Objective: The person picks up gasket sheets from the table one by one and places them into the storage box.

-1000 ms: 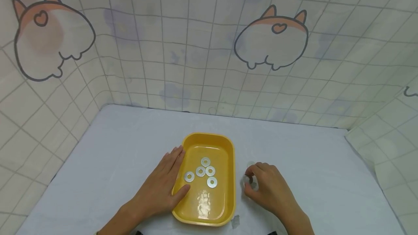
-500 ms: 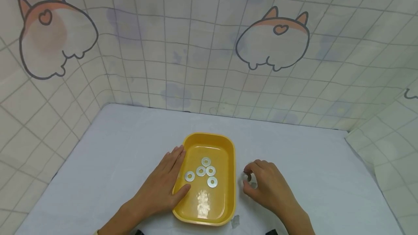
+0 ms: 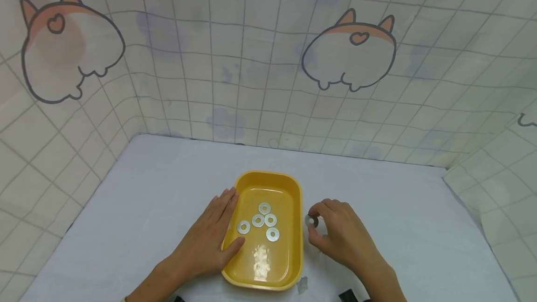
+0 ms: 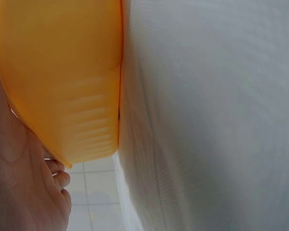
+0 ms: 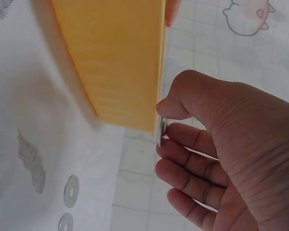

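Observation:
A yellow tray point(image 3: 239, 267) stands on the white table, with several flat metal washers point(image 3: 277, 235) lying inside. My left hand point(image 3: 201, 246) rests along the tray's left rim, fingers straight and thumb reaching over the edge; in the left wrist view, that hand point(image 4: 19, 178) lies against the rim. Just right of the tray, my right hand point(image 3: 346, 236) pinches a washer point(image 3: 315, 221) between thumb and fingers. The right wrist view has this held washer point(image 5: 160, 134) edge-on beside the tray wall point(image 5: 120, 62). Two washers point(image 5: 67, 192) lie on the table there.
A grey patch point(image 3: 302, 285) marks the cloth by the tray's near right corner. White cloth point(image 3: 398, 209) covers the table. Grid-patterned curtains point(image 3: 251, 83) with cartoon animals close off the back and sides.
My right hand has lifted a washer from the table and shifted it slightly left and away from me, towards the tray. The left hand and the tray have stayed put.

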Demonstrator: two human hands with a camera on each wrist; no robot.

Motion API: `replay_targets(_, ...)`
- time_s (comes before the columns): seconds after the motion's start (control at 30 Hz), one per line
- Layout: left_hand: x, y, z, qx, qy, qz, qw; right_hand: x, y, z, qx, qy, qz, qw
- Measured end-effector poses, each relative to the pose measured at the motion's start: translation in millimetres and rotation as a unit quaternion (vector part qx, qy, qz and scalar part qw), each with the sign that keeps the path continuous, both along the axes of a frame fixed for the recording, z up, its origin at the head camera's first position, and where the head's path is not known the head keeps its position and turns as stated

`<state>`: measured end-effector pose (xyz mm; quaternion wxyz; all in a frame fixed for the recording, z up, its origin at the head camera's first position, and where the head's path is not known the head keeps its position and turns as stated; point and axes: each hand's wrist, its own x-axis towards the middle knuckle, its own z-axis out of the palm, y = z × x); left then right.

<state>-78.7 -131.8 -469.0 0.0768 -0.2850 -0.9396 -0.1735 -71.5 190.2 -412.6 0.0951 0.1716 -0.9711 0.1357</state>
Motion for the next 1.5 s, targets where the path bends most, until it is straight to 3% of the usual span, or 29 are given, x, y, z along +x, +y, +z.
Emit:
replay_targets(0.77,-1.0,-0.1,-3.0,0.002,0.004,-0.002,1.0000,-4.9,-27.2,20.4,-0.018,0.014,0.050,0.998)
replay_targets(1.5,0.0,-1.1,-0.7,0.001,0.004,-0.002,1.0000,-8.0,-48.3,19.1,-0.032,0.016,0.104,0.994)
